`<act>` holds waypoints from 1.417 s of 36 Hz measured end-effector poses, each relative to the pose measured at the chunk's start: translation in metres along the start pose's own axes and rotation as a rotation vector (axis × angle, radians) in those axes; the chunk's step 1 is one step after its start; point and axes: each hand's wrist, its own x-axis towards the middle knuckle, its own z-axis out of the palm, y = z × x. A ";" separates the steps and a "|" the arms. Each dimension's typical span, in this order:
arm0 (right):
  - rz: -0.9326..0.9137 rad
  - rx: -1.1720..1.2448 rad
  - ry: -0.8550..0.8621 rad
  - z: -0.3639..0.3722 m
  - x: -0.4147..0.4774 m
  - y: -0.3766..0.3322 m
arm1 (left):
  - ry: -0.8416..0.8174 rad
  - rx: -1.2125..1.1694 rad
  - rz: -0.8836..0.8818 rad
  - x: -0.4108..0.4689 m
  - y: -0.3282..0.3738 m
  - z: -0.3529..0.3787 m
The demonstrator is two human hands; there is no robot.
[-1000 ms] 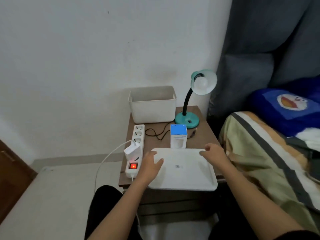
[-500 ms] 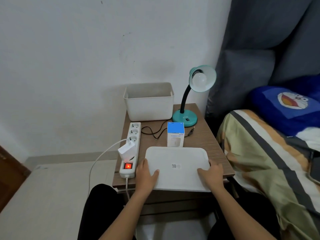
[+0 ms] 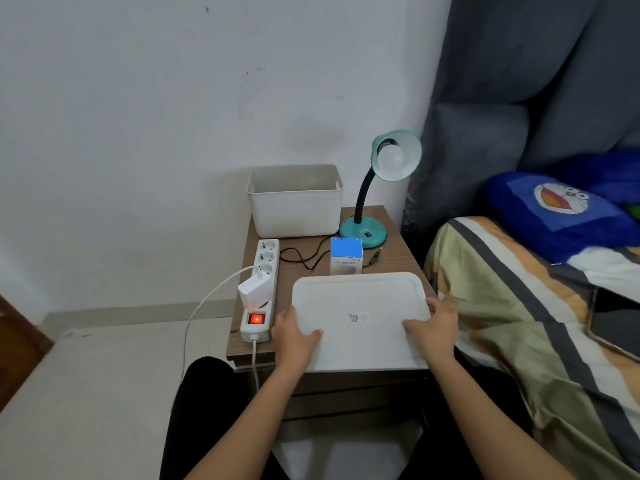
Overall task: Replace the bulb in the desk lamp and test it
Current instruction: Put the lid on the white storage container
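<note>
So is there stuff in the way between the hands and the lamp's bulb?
Yes. Both the left hand and right hand hold the white tray. Behind it the blue bulb box stands before the lamp. The bulb sits higher, with nothing around it.

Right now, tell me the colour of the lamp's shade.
Teal, matching its base; the lamp shows best in the head view.

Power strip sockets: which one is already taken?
The socket nearest the lit red switch on the power strip holds a white adapter. The three sockets beyond it, toward the wall, are free; the lamp's plug lies loose on the table.
</note>
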 end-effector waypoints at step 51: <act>-0.208 0.117 -0.227 0.191 0.255 -0.233 | 0.167 -0.115 0.064 0.359 0.087 -0.087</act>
